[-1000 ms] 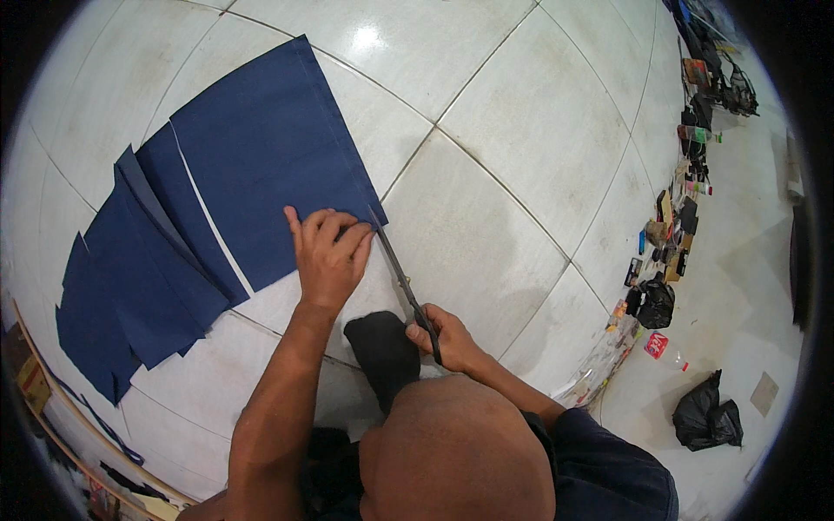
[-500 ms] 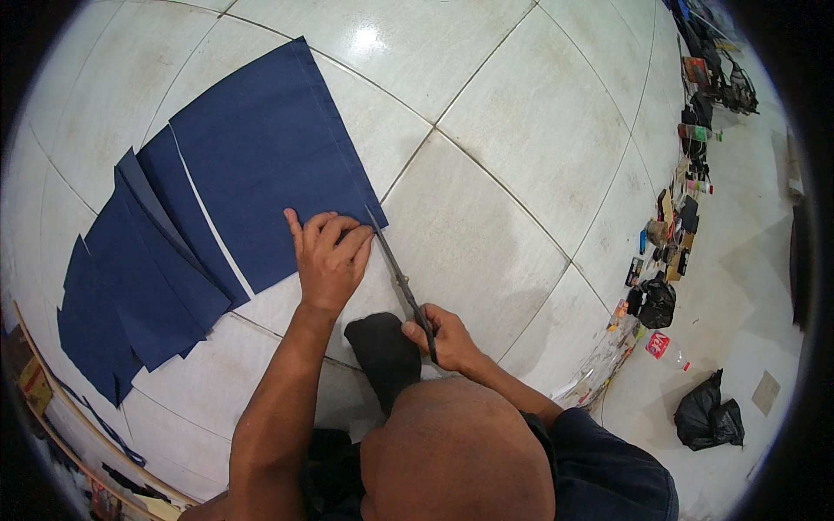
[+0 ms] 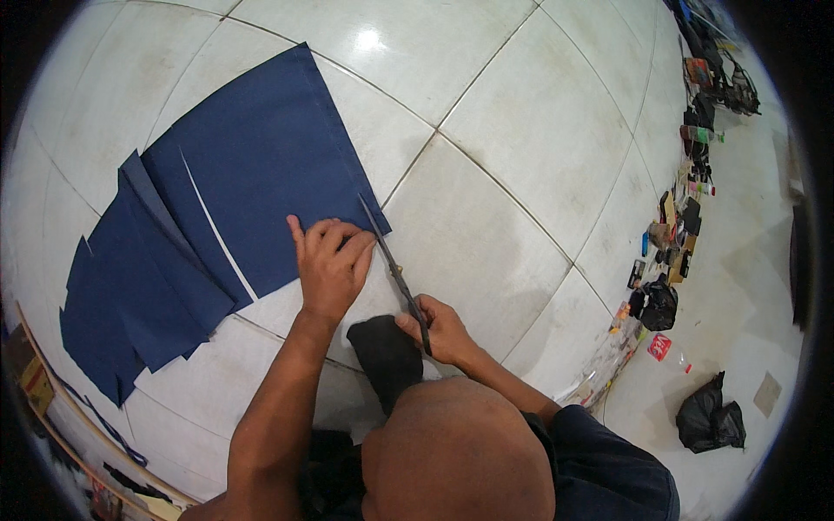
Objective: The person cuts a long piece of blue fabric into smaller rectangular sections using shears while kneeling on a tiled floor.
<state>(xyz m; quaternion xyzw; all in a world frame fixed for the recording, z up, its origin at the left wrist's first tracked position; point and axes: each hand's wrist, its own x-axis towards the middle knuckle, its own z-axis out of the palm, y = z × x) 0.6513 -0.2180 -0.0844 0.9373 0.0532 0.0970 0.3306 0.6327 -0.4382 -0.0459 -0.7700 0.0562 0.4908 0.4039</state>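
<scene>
A large navy cloth (image 3: 261, 148) lies on the floor, ahead and to the left. My left hand (image 3: 333, 265) rests on its near right corner, fingers bent over the edge and gripping it; the thumb is hard to see. In my right hand (image 3: 441, 330) is a pair of dark scissors (image 3: 398, 276), held by the handles. Their blades point forward over the cloth beside my left fingertips, along the right border. A pale slit shows floor between two parts of the cloth. Further left, overlapping navy pieces (image 3: 156, 269) lie layered with notched edges.
My dark-socked foot (image 3: 387, 356) is close below the scissors. White floor tiles (image 3: 495, 191) spread ahead and right. Along the right run small odds and ends, a black plastic bag (image 3: 711, 415) and a clear bottle (image 3: 669, 352). A curved wooden rail (image 3: 78, 412) borders the lower left.
The scissors have moved slightly left and farther onto the cloth, with my right hand following. The pale slit has narrowed at its far end. My left hand keeps nearly the same place.
</scene>
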